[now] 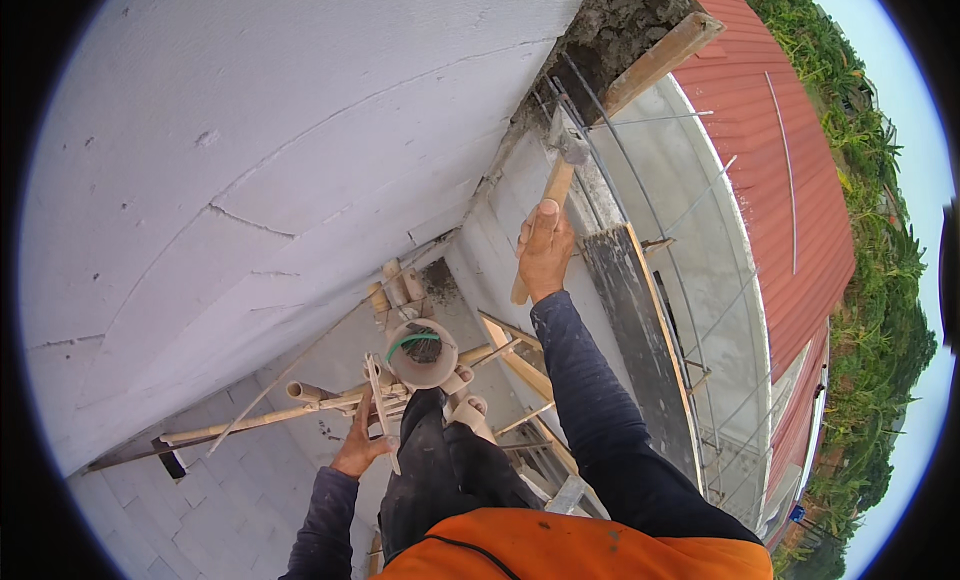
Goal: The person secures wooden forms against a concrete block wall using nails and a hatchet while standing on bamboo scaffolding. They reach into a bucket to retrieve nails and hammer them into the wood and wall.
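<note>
My right hand (546, 245) is raised ahead and closed round the wooden handle of a hammer (556, 185). Its grey head looks caked with cement and is up against the top of the block wall, beside the steel bars (610, 145). Lower down on the left, my left hand (362, 446) grips a thin wooden strip (381, 412) standing on edge beside my leg. Just beyond that strip is a pale bucket (408, 372) with a green handle and dark contents I cannot make out.
Bamboo poles (265, 420) form scaffolding under me, above a deep drop. A large pale block wall (250, 160) rises on the left. Dark formwork board (630, 300) runs along the right, by a red metal roof (780, 150). A timber (665, 60) juts out at the top.
</note>
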The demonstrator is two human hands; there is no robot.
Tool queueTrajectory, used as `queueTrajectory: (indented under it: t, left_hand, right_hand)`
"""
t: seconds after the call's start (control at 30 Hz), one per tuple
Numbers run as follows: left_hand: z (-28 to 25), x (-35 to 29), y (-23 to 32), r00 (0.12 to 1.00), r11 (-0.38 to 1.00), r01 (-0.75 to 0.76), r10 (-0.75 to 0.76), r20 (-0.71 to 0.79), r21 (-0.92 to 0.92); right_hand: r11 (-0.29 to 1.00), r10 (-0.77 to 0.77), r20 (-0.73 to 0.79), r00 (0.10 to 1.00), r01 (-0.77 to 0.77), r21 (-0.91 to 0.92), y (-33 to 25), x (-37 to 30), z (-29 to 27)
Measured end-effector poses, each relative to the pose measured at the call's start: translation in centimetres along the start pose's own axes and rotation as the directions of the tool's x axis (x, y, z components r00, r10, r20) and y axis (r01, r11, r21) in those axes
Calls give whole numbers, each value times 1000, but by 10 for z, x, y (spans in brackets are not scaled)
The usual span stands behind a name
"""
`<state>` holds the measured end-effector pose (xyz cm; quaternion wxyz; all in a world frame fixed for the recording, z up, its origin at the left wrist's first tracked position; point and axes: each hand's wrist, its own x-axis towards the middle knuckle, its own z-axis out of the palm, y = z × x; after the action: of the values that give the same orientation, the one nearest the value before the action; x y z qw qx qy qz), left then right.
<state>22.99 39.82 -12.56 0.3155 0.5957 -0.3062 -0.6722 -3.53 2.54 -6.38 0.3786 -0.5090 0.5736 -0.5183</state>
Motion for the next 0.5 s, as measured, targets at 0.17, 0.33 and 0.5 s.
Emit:
queueTrajectory:
  t: [0.17,0.33,0.5]
  left_hand:
    - [1,-12,0,997,990,66,-69,-22,-122]
    - [1,-2,-5,999,996,45,-43,24,-78]
    - [0,-1,-1,1000,997,-17,15,-24,-74]
  right_hand:
    - [922,385,188,903,-388,-25,-30,-2,-3]
    - [998,1,59,998,3,-66,6,-2,-2]
    - [953,301,169,938,-299,-40,-36,0,6]
